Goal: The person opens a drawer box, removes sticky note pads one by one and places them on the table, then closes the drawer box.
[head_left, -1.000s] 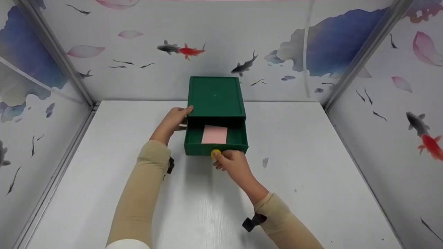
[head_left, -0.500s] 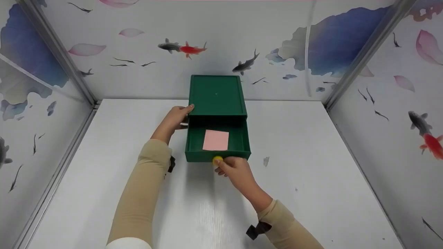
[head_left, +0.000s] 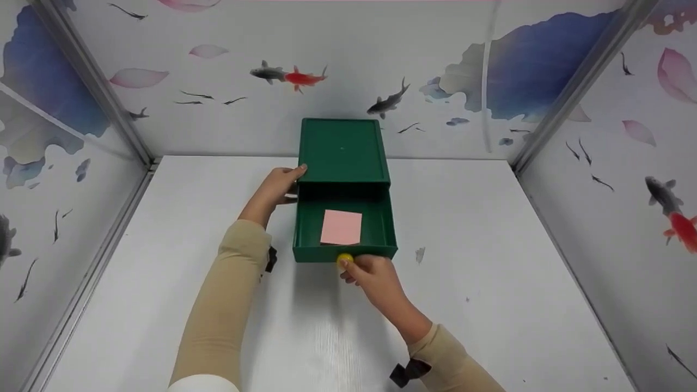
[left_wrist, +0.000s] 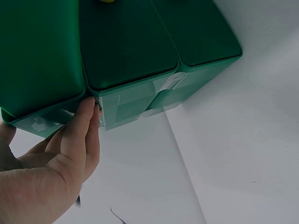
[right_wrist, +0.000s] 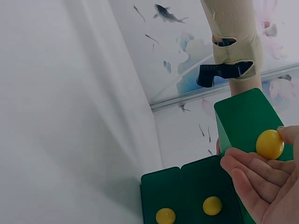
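Note:
A green drawer cabinet (head_left: 343, 149) stands against the back wall, its top drawer (head_left: 316, 255) pulled well out. Inside that drawer lies a square pink paper (head_left: 341, 227), close to the front. My right hand (head_left: 377, 280) pinches the drawer's yellow knob (right_wrist: 270, 144) between thumb and fingers. My left hand (head_left: 275, 188) grips the cabinet's upper left side, with the thumb on the top edge. In the left wrist view, its fingertips (left_wrist: 88, 105) press on the side, by the seam below the top compartment.
Two lower drawers with yellow knobs (right_wrist: 212, 205) sit beneath the pulled drawer, both pushed in. The cabinet rests on a white table (head_left: 490, 261). White panels with painted fish and petals (head_left: 392, 65) enclose the back and both sides.
My right hand has drawn the top drawer farther out, toward me, and the pink paper has come forward with it. My left hand has kept its place on the cabinet.

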